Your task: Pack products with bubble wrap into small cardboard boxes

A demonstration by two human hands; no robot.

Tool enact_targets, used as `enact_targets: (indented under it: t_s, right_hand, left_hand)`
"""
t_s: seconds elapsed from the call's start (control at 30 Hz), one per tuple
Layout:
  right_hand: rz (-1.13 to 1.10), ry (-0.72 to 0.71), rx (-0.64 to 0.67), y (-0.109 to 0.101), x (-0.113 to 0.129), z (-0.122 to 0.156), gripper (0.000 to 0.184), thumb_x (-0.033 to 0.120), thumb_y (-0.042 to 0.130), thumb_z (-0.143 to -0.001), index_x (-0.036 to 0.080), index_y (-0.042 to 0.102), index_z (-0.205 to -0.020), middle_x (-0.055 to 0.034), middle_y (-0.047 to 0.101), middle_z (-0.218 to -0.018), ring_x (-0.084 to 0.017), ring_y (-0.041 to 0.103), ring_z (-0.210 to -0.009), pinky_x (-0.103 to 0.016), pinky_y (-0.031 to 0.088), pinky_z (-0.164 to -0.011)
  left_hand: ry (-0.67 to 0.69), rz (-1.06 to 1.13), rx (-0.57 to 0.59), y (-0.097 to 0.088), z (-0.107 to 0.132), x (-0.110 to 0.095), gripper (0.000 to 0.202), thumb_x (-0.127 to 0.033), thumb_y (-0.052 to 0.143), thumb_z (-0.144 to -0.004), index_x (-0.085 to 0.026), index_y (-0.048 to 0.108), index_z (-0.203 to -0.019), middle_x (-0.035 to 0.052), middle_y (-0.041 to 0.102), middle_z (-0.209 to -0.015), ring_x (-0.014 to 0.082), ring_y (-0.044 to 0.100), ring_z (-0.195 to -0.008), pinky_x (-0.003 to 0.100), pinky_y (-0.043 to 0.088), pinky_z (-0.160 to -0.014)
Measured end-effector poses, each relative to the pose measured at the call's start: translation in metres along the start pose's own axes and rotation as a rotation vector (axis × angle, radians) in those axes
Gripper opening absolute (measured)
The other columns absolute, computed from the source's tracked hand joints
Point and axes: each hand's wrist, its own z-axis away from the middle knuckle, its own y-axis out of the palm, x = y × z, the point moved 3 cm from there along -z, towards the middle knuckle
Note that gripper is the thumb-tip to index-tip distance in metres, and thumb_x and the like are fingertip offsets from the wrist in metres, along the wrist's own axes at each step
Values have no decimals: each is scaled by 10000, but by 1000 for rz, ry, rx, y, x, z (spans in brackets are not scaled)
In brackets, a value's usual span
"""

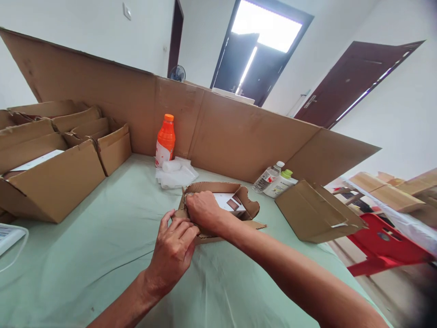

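One white device (11, 238): toward the surface's left edge, partly out of view.
Open cardboard boxes (73, 177): grouped toward the far left corner of the green-covered surface (133, 205).
Orange bottle (166, 141): upright near the far edge; clear plastic bags (175, 177) just beside it.
Left hand (175, 243): fingers bent, close together, touching the near left corner of the small carton (251, 203); whether they pinch cannot be told.
Right hand (204, 209): curled at the carton's left end; fingertips hidden, grip uncertain.
Small carton, position: open, mid-surface, well in from the edges; white printed box (222, 200) inside.
Small carton, handling: judged light; walls fairly stiff, flaps bendable and liable to crease; best held by the side walls near the corners.
Clear bottle (268, 178), green-capped bottle (280, 184): side by side toward the far edge.
Brown box (307, 212): by the right edge.
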Motion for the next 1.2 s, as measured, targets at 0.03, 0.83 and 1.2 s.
enact_targets:
  t_s: [0.03, 0.83, 1.2]
  right_hand:
    - [-9, -22, 1, -1, -3, 3, 180, 160, 545, -914, 101, 709, -962, -190, 758, -890, -281, 740, -882, -309, 509, -689]
    - [-1049, 533, -593, 158, -98, 119, 456, 421, 578, -835, 181, 553, -1223, -109, 698, -1151, -259, 681, -938, -413, 568, -796]
    - [-884, 678, -704, 237, -38, 263, 974, 638, 694, -765, 253, 273, -1554, -161, 444, -1527, -417, 447, -1380, -553, 450, -1079]
  left_hand:
    - [2, 2, 6, 1, 0, 0, 233, -23, 486, -904, -209, 602, -983, 12, 716, -912, 184, 631, -908, 528, 343, -1087]
    - [-718, 390, 85, 57, 33, 51, 539, -304, 597, -818, -188, 452, -1324, 128, 589, -1270, 264, 621, -1154, 472, 527, -982]
    - [-645, 671, 395, 55, 30, 46, 484, -224, 555, -748, -189, 574, -1230, 100, 678, -1218, 263, 665, -1071, 398, 566, -908]
